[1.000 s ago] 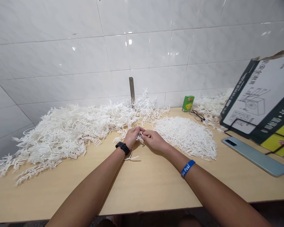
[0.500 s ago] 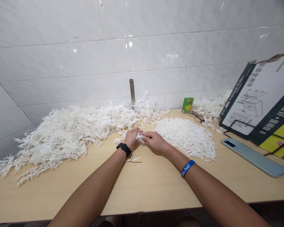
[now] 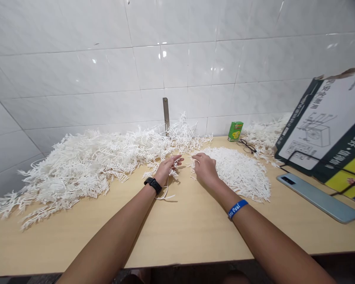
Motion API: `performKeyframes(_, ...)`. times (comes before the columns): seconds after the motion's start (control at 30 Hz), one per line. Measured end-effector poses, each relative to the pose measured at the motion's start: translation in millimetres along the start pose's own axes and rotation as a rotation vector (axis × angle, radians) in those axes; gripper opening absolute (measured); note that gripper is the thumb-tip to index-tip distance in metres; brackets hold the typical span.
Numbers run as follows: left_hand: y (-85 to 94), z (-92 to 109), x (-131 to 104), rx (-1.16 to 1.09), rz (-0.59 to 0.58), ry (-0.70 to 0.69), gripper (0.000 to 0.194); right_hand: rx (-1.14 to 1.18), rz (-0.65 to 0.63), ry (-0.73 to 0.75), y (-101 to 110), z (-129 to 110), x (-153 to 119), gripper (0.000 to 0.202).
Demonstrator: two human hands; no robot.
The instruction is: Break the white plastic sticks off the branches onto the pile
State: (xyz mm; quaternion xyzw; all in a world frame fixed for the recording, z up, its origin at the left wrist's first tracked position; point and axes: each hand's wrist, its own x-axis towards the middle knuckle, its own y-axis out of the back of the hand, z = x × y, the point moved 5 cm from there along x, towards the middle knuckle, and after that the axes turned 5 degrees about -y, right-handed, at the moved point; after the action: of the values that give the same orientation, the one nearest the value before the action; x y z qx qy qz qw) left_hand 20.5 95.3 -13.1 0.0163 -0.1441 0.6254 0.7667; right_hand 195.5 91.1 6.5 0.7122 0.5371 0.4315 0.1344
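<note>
My left hand (image 3: 165, 170), with a black watch at the wrist, holds a white branched plastic sprig (image 3: 173, 172) between thumb and fingers. Its thin stem hangs below the palm to the table. To the right, my right hand (image 3: 205, 167) is at the near left edge of a flat pile of small white plastic pieces (image 3: 239, 171). Its fingers are bent together and point left; whatever they hold is hidden. Behind and left of my left hand spreads a large tangled heap of white branched sprigs (image 3: 85, 165).
On the right lie a pale blue phone (image 3: 319, 197), black-framed glasses (image 3: 247, 146) and a small green box (image 3: 234, 131). A printed carton (image 3: 322, 126) leans behind the phone, beside more white sprigs (image 3: 264, 134). A metal strip (image 3: 166, 114) stands against the tiled wall.
My right hand has moved away from the sprig, rightward to the edge of the pile of small pieces. My left hand stays nearly in place, its fingers more stretched out.
</note>
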Motion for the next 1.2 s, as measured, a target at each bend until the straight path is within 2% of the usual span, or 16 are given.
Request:
performKeyframes(0.13, -6.2, 2.3, -2.1, -0.003, -0.073, -0.036, 0.044, 0.305, -0.253, 0.018, -15.6, -19.6, -9.2, 0.024)
performKeyframes(0.23, -9.7, 3.0, -3.0, -0.022, -0.098, -0.056, 0.039, 0.409, -0.409, 0.072, -26.5, -32.4, -15.8, 0.023)
performKeyframes(0.37, -11.2, 0.7, -2.2, -0.029, -0.113, -0.048, 0.042, 0.434, -0.440, 0.061, -30.4, -33.1, -16.9, 0.025)
performKeyframes(0.5, -8.4, -2.5, -0.5, -0.017, -0.062, -0.041, 0.045, 0.419, -0.452, 0.108, -32.1, -29.5, -15.3, 0.033)
performKeyframes(0.67, -3.0, -5.9, 0.7, 0.086, 0.018, -0.051, 0.044, 0.495, -0.492, 0.145, -33.7, -31.2, -20.0, 0.031)
performKeyframes(0.8, 12.0, -7.9, 3.1, -0.073, 0.199, -0.020, 0.041, 0.518, -0.575, 0.275, -33.8, -50.8, -34.7, 0.027)
performKeyframes(0.87, 18.6, -6.3, 3.8, -0.124, 0.267, -0.015, 0.038, 0.492, -0.552, 0.304, -32.5, -57.2, -37.5, 0.026)
performKeyframes(0.93, 19.0, -4.3, 4.4, -0.121, 0.250, 0.004, 0.037, 0.458, -0.429, 0.231, -27.9, -52.3, -31.6, 0.026)
performKeyframes(1.07, 10.9, -2.1, 4.1, -0.142, 0.169, 0.027, 0.034, 0.314, -0.148, 0.080, -12.3, -23.1, -10.7, 0.023)
performKeyframes(1.2, 8.1, -2.3, 4.2, -0.150, 0.162, 0.031, 0.033, 0.203, -0.070, 0.021, -3.0, 0.3, 1.7, 0.019)
